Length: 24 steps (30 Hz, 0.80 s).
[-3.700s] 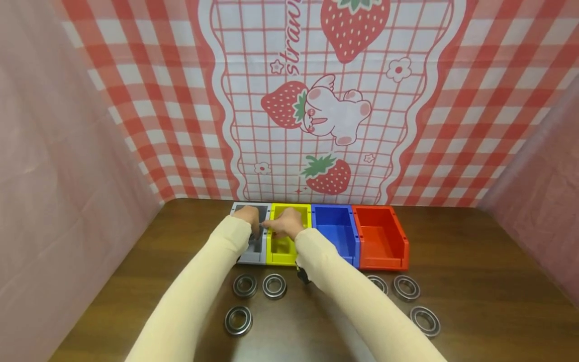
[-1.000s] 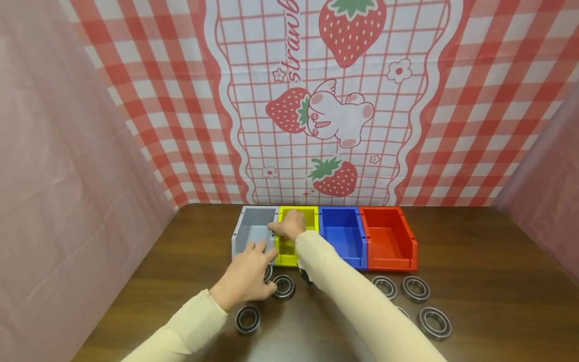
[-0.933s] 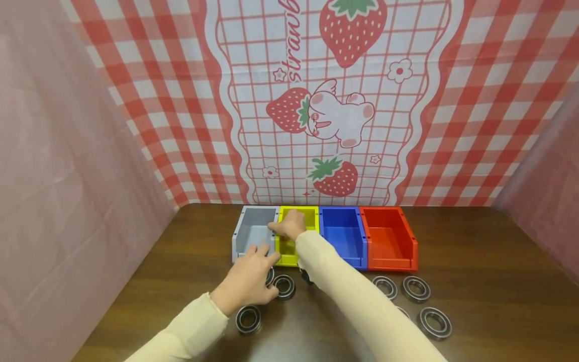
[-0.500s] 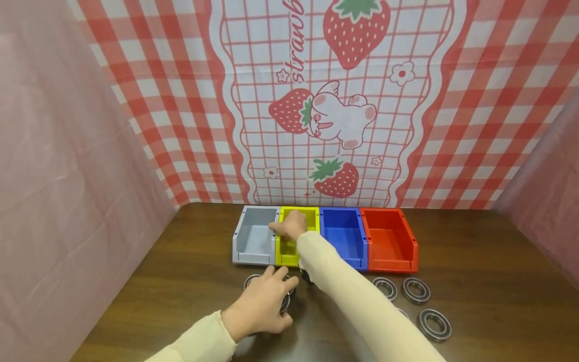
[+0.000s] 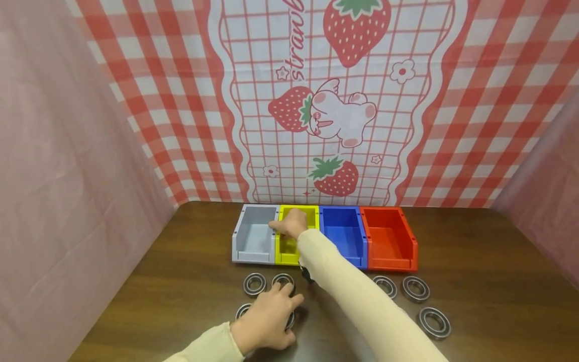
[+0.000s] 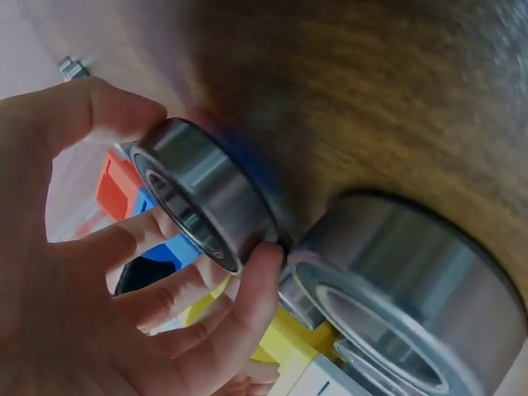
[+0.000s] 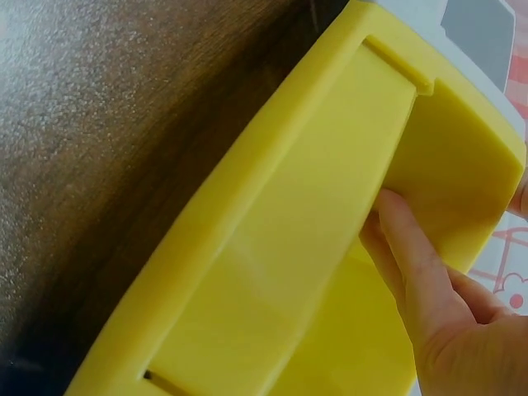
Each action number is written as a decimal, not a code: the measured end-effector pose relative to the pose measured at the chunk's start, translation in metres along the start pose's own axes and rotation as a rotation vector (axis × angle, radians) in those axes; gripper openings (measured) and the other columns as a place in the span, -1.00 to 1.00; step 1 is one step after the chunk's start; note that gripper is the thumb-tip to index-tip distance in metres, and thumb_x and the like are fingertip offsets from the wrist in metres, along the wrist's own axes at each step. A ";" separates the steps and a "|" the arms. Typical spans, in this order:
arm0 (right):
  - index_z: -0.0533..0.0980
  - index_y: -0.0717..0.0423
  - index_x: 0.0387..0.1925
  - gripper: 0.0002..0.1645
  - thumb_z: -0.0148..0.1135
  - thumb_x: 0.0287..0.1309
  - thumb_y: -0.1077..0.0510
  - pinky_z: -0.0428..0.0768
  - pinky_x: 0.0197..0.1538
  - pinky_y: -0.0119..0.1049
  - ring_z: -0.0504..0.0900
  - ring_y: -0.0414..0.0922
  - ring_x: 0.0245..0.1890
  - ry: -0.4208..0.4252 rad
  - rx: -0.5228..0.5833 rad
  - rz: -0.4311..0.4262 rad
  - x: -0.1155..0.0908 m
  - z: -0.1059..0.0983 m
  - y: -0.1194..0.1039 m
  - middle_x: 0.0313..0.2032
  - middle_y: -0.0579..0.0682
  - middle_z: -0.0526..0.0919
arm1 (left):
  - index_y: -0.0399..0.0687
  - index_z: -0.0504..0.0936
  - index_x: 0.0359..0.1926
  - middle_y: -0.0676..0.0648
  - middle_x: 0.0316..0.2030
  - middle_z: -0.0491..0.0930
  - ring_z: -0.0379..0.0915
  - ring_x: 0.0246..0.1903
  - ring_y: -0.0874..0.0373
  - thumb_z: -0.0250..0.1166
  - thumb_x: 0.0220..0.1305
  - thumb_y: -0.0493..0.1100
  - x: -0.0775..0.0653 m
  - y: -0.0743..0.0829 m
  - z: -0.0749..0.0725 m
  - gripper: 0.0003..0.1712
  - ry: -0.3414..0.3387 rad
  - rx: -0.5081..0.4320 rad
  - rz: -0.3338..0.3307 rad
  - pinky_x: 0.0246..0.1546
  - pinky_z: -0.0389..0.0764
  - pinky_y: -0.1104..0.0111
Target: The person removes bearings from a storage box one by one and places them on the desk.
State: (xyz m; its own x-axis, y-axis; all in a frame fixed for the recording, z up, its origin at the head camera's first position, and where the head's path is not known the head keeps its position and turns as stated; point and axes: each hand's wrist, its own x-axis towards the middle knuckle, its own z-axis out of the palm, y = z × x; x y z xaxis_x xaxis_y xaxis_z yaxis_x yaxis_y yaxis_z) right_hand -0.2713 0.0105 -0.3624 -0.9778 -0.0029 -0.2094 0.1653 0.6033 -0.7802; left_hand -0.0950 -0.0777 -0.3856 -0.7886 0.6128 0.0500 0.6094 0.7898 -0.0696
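My left hand (image 5: 267,318) pinches a steel ball bearing (image 6: 216,186) between thumb and fingertips, low over the table. Most of that bearing is under the hand in the head view. Close by lie a bearing to the far left (image 5: 255,293), one just beyond the fingers (image 5: 276,282), and one partly covered by the hand (image 5: 240,312). My right hand (image 5: 291,224) grips the side wall of the yellow bin (image 7: 272,223), fingers inside it and thumb over the wall beside the grey bin (image 5: 254,257).
A blue bin (image 5: 342,262) and a red bin (image 5: 389,265) continue the row to the right. Several bearings (image 5: 422,322) lie in front of them, one mostly behind the right sleeve (image 5: 362,296). A checked cloth (image 5: 181,125) hangs behind the wooden table (image 5: 149,286).
My left hand has come from inside the grey bin, back toward me past the nearby bearings, with a bearing in its fingers. My right hand has stayed at the yellow bin.
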 end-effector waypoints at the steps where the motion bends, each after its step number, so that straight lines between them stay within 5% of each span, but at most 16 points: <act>1: 0.57 0.27 -0.29 -0.51 0.50 -0.04 -0.06 0.59 -0.43 -0.43 0.72 -0.11 -0.55 0.000 -0.003 -0.001 0.000 0.000 0.000 -0.30 0.19 0.72 | 0.15 0.59 -0.06 0.01 -0.20 0.56 0.51 -0.25 0.07 0.50 -0.31 0.10 0.000 0.000 0.001 -0.36 -0.001 0.004 -0.002 -0.50 0.56 0.32; 10: 0.57 0.27 -0.32 -0.53 0.50 -0.05 -0.05 0.63 -0.37 -0.42 0.75 -0.08 -0.49 -0.021 -0.017 0.024 -0.001 0.000 0.004 -0.29 0.18 0.72 | 0.15 0.60 -0.07 0.00 -0.17 0.57 0.56 -0.22 0.03 0.51 -0.32 0.09 -0.004 0.003 0.004 -0.36 -0.030 -0.009 -0.013 -0.47 0.60 0.30; 15: 0.47 0.37 0.07 -0.28 0.44 0.06 -0.08 0.71 -0.08 -0.23 0.76 0.02 -0.24 -0.121 -0.034 -0.001 0.000 -0.017 0.001 0.04 0.27 0.63 | 0.13 0.60 -0.04 0.01 -0.16 0.59 0.54 -0.21 0.08 0.48 -0.29 0.17 -0.002 0.001 -0.004 -0.34 -0.026 0.040 -0.002 -0.45 0.60 0.31; 17: 0.48 0.35 0.03 -0.31 0.40 0.10 -0.13 0.70 -0.07 -0.21 0.73 -0.01 -0.29 -0.159 -0.059 -0.034 -0.001 -0.030 -0.002 -0.04 0.22 0.64 | 0.13 0.61 -0.05 0.02 -0.17 0.59 0.52 -0.21 0.10 0.45 -0.26 0.23 0.003 -0.003 -0.010 -0.34 0.007 0.087 0.015 -0.42 0.59 0.33; 20: 0.52 0.29 0.09 -0.29 0.30 0.17 -0.22 0.66 0.06 -0.13 0.69 0.02 -0.08 -0.170 -0.142 -0.125 -0.011 -0.052 -0.007 0.04 0.18 0.65 | 0.10 0.60 -0.05 0.03 -0.18 0.58 0.48 -0.19 0.12 0.39 -0.19 0.33 0.015 -0.010 -0.022 -0.32 0.092 0.150 0.022 -0.32 0.55 0.32; 23: 0.53 0.22 0.14 -0.32 0.23 0.23 -0.22 0.61 0.15 -0.06 0.62 0.09 0.12 -0.110 -0.200 -0.258 -0.033 -0.076 -0.003 0.13 0.16 0.63 | 0.06 0.58 -0.05 0.02 -0.14 0.57 0.46 -0.12 0.08 0.34 -0.12 0.36 0.028 -0.017 -0.032 -0.33 0.190 0.167 -0.011 -0.17 0.53 0.26; 24: 0.41 0.20 0.30 -0.25 0.22 0.25 -0.19 0.53 0.25 0.03 0.50 0.15 0.27 -0.074 -0.209 -0.310 -0.043 -0.084 0.001 0.29 0.19 0.49 | 0.05 0.57 -0.03 0.00 -0.10 0.57 0.46 -0.07 0.06 0.33 -0.08 0.37 0.031 -0.019 -0.034 -0.32 0.219 0.168 -0.032 -0.09 0.53 0.23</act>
State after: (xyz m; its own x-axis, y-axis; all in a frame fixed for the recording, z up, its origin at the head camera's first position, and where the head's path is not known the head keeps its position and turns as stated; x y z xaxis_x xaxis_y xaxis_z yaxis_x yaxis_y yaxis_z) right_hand -0.2397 0.0781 -0.3042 -0.9642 -0.2635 -0.0300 -0.1742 0.7146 -0.6775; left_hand -0.1285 -0.0725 -0.3486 -0.7597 0.5926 0.2677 0.5477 0.8051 -0.2278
